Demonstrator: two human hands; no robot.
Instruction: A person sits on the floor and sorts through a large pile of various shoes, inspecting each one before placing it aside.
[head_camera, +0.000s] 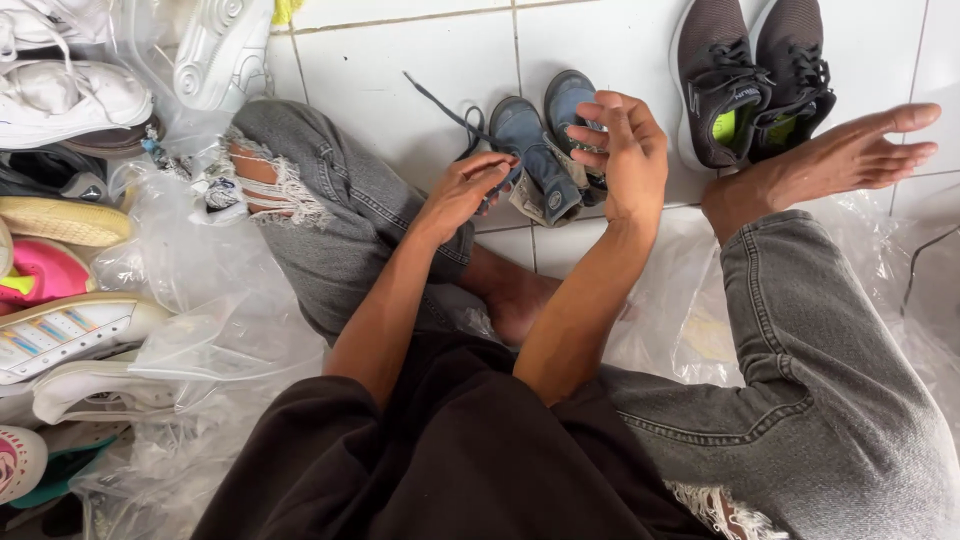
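Observation:
A pair of small blue-grey high-top shoes (535, 150) stands on the white tiled floor (400, 70) in front of me. My left hand (465, 190) pinches the dark lace (440, 105) of the nearer shoe, which trails up and left across the tiles. My right hand (625, 150) rests on the far shoe, fingers curled at its opening and lace. I sit on the floor in grey ripped jeans with bare feet.
A dark grey pair of sneakers with green insoles (750, 80) stands at the back right, beside my bare foot (830, 160). White, pink and yellow shoes (60, 250) are piled at left among clear plastic bags (200, 330). More plastic lies under my legs.

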